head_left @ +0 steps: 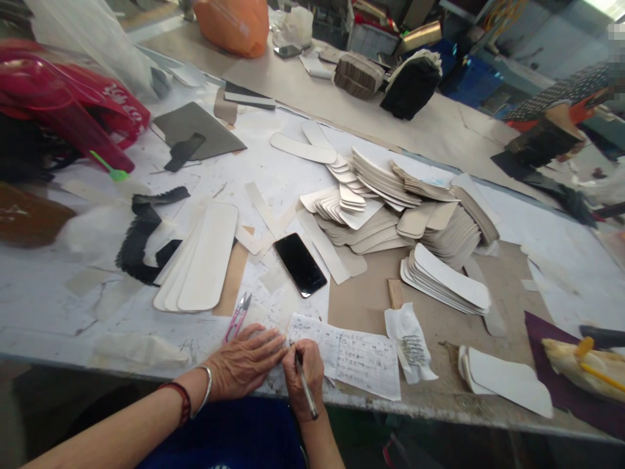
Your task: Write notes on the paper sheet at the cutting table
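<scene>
My right hand (303, 372) grips a pen (306, 385), its tip down at the left edge of a sheet of paper (359, 359) with handwriting. My left hand (244, 361) lies flat on the table with its fingers stretched toward the sheet's left edge. Just beyond it is a pair of pink-handled thread snips (237, 318), partly behind the fingers. A black phone (299, 264) lies face up beyond the sheet. To the right of the sheet rests a crumpled white paper (411, 343) with dark marks.
White rounded strips (205, 260) are fanned at left; stacks of similar pieces (375, 228) cover the middle right. A dark grey sheet (198, 130), red bag (112, 107) and orange bag (234, 26) lie farther back. Another person's hand (566, 133) is at the far right.
</scene>
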Action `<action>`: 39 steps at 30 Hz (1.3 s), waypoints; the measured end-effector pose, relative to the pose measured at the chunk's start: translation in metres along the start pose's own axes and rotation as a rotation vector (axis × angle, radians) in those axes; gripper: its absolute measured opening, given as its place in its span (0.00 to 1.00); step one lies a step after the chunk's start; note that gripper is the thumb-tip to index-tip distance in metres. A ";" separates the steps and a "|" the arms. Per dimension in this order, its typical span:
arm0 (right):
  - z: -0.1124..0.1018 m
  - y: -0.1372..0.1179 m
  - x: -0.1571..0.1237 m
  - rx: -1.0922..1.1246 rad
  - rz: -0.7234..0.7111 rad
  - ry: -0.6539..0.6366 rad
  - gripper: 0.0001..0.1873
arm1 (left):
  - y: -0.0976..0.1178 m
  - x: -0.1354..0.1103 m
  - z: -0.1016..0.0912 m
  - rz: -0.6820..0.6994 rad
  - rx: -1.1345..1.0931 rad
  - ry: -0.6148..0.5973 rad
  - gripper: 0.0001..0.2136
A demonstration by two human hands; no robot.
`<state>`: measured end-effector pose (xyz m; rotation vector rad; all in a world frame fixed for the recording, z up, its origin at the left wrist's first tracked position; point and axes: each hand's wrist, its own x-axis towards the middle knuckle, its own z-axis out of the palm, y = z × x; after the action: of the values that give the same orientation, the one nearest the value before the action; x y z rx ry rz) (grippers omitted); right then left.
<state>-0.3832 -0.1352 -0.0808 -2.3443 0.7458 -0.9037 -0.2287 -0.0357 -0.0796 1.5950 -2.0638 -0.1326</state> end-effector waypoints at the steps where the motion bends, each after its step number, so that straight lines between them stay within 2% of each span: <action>1: 0.000 0.000 0.000 0.002 0.000 0.001 0.06 | 0.000 -0.001 0.001 -0.001 -0.008 -0.005 0.17; 11: -0.001 0.000 -0.001 0.000 0.012 0.008 0.05 | 0.001 0.002 -0.001 -0.004 0.017 0.016 0.16; 39: -0.001 -0.001 -0.002 0.019 0.065 0.002 0.06 | 0.000 0.002 -0.003 -0.006 0.032 -0.029 0.17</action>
<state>-0.3848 -0.1340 -0.0802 -2.2887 0.8060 -0.8814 -0.2280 -0.0371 -0.0762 1.6278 -2.0933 -0.1263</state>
